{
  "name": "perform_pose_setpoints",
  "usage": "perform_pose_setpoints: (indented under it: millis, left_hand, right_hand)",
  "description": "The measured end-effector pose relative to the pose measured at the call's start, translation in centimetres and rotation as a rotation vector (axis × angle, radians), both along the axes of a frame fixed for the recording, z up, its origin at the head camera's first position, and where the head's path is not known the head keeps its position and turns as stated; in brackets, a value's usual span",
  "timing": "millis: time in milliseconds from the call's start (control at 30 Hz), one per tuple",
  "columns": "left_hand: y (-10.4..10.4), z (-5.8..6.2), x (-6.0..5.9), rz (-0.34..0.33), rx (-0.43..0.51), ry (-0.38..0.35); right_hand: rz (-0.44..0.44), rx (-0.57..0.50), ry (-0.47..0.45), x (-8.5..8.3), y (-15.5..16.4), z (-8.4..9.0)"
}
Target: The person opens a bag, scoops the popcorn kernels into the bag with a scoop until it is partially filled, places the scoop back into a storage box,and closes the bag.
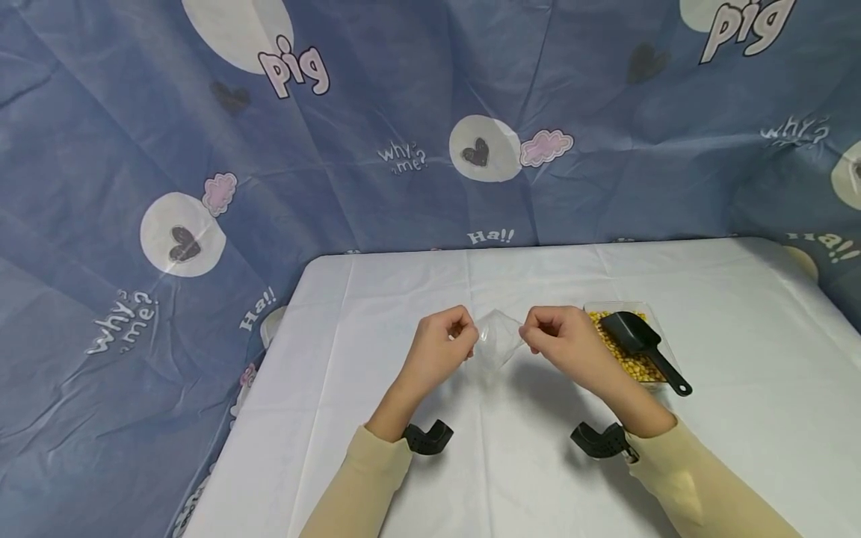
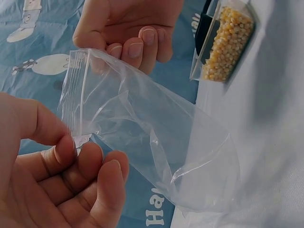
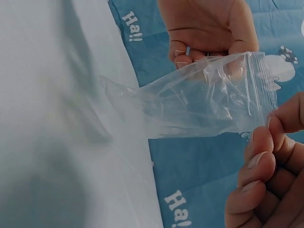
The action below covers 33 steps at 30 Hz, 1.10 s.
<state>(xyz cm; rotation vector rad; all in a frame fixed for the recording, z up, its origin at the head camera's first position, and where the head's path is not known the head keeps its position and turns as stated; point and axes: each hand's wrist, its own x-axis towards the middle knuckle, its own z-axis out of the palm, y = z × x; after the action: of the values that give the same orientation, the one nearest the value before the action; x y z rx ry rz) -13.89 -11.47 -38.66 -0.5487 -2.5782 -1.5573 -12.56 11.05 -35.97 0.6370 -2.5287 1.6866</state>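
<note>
A small clear zip-top plastic bag [image 1: 496, 342] hangs between both hands above the white table [image 1: 377, 314]. My left hand [image 1: 440, 347] pinches one side of the bag's top edge between thumb and fingers. My right hand [image 1: 561, 336] pinches the opposite side. In the left wrist view the bag [image 2: 156, 142] looks empty, with my left hand [image 2: 61, 175] at the lower left and my right hand [image 2: 128, 28] at the top. The right wrist view shows the bag [image 3: 204, 104] stretched between my right hand [image 3: 266, 161] and my left hand [image 3: 209, 33].
A clear tray of yellow corn kernels [image 1: 628, 351] sits just right of my right hand, with a black scoop [image 1: 639, 340] lying in it, handle toward the near right. A blue printed cloth [image 1: 168, 187] hangs behind and left of the table.
</note>
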Motion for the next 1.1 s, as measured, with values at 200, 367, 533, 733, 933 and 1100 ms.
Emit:
perform_pose_setpoints:
  millis: [200, 367, 533, 733, 933, 1100]
  left_hand:
    - [0.0, 0.0, 0.0, -0.001, -0.006, -0.002]
    - [0.1, 0.0, 0.1, -0.011, -0.011, -0.007]
    - [0.1, 0.1, 0.1, -0.013, -0.015, -0.012]
    - [-0.1, 0.2, 0.2, -0.018, -0.024, -0.018]
    - [-0.1, 0.3, 0.2, -0.026, -0.024, -0.005]
    - [0.0, 0.1, 0.2, -0.021, -0.025, 0.022]
  right_hand:
    - [0.002, -0.002, 0.013, -0.1, 0.0, -0.1]
    - [0.005, -0.002, 0.019, -0.1, 0.1, 0.0]
    - [0.008, -0.005, 0.02, 0.1, 0.1, 0.1]
    - [0.001, 0.012, 0.005, -0.3, 0.1, -0.5]
    - [0.002, 0.025, 0.018, -1.5, 0.7, -2.6]
    - [0.021, 0.01, 0.028, -1.6, 1.0, -2.9]
